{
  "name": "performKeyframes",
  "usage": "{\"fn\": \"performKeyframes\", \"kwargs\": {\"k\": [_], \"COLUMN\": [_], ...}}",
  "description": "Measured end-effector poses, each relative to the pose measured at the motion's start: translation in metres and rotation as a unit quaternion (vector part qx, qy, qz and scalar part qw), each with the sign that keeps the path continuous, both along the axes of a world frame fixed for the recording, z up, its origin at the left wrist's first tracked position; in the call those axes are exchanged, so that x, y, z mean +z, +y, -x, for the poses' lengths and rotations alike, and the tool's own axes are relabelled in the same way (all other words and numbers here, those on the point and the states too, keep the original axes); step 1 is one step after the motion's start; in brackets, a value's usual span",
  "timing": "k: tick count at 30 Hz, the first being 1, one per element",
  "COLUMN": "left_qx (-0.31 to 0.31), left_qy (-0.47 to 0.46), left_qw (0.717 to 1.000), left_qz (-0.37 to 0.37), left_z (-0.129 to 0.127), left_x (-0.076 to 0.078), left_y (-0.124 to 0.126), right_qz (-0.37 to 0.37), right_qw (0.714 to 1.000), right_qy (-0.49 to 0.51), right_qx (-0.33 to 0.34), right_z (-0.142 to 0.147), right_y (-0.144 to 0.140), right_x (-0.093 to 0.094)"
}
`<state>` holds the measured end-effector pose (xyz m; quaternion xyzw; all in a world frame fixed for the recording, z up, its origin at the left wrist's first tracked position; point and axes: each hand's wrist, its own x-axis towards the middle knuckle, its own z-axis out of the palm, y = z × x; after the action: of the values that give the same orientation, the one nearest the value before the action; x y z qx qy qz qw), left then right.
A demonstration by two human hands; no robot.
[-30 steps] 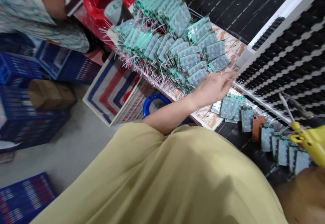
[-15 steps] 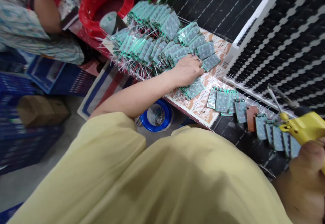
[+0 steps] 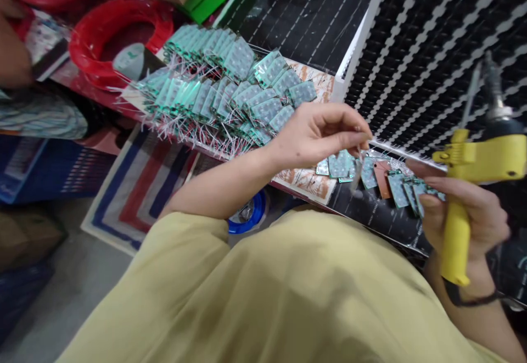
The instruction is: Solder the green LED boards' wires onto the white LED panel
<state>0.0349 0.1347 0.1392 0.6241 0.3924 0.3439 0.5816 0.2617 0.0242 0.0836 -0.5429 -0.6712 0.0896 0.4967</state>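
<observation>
Along an orange-and-white patterned sheet [image 3: 310, 186] lie crowded rows of green-edged, grey rectangular circuit boards [image 3: 263, 104]; near them the left hand [image 3: 310, 135] pinches a thin, blurred pale piece [image 3: 357, 175], while the right hand [image 3: 473, 212] grips a yellow plastic gun-shaped tool [image 3: 492, 158], handle downward

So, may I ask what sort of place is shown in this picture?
Probably an electronics assembly workshop. The signs are the rows of green circuit boards with loose wires, the yellow gun-shaped tool, perhaps for soldering, in the right hand, and the blue plastic crate.
</observation>
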Motion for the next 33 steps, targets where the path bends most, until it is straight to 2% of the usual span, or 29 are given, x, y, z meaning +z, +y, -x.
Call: {"fn": "performKeyframes", "kwargs": {"k": [2,4,7,10,14,17,21,23,25,28,30,32,33], "left_qx": [-0.022,-0.020,0.010,0.035,0.038,0.026,-0.026,-0.059,-0.065,-0.034,-0.006,0.033,0.054], "left_qy": [-0.045,-0.083,-0.130,-0.159,-0.186,-0.177,-0.118,-0.088,-0.076,-0.081,-0.092,-0.108,-0.113], "left_qw": [0.998,0.994,0.988,0.985,0.982,0.983,0.993,0.994,0.995,0.996,0.996,0.993,0.990], "left_qz": [0.041,0.068,0.085,0.051,-0.024,-0.035,-0.008,-0.007,-0.014,0.003,0.020,-0.017,-0.071], "left_z": [-0.018,-0.034,-0.049,-0.056,-0.059,-0.056,-0.053,-0.055,-0.061,-0.071,-0.075,-0.075,-0.073], "left_x": [-0.010,-0.023,-0.039,-0.049,-0.051,-0.052,-0.055,-0.056,-0.056,-0.059,-0.064,-0.072,-0.076], "left_y": [-0.005,-0.008,-0.011,-0.014,-0.014,-0.013,-0.012,-0.012,-0.012,-0.013,-0.016,-0.021,-0.023], "right_qz": [0.000,0.020,0.009,-0.038,-0.117,-0.124,-0.124,-0.131,-0.129,-0.121,-0.120,-0.122,-0.120], "right_qw": [0.997,0.994,0.998,0.999,0.987,0.983,0.980,0.980,0.982,0.984,0.984,0.983,0.982], "right_qy": [0.017,0.034,0.024,-0.013,-0.084,-0.082,-0.091,-0.099,-0.109,-0.115,-0.108,-0.098,-0.095], "right_qx": [0.082,0.104,0.057,-0.004,-0.076,-0.111,-0.124,-0.113,-0.089,-0.065,-0.074,-0.098,-0.110], "right_z": [0.004,0.009,0.014,0.015,0.011,0.005,0.000,0.002,0.005,0.010,0.013,0.015,0.015], "right_y": [0.007,0.008,0.004,0.002,0.003,0.001,-0.004,-0.004,-0.004,-0.004,-0.003,-0.003,-0.003], "right_x": [-0.005,-0.011,-0.017,-0.014,-0.008,-0.012,-0.016,-0.014,-0.011,-0.009,-0.009,-0.010,-0.010]}}
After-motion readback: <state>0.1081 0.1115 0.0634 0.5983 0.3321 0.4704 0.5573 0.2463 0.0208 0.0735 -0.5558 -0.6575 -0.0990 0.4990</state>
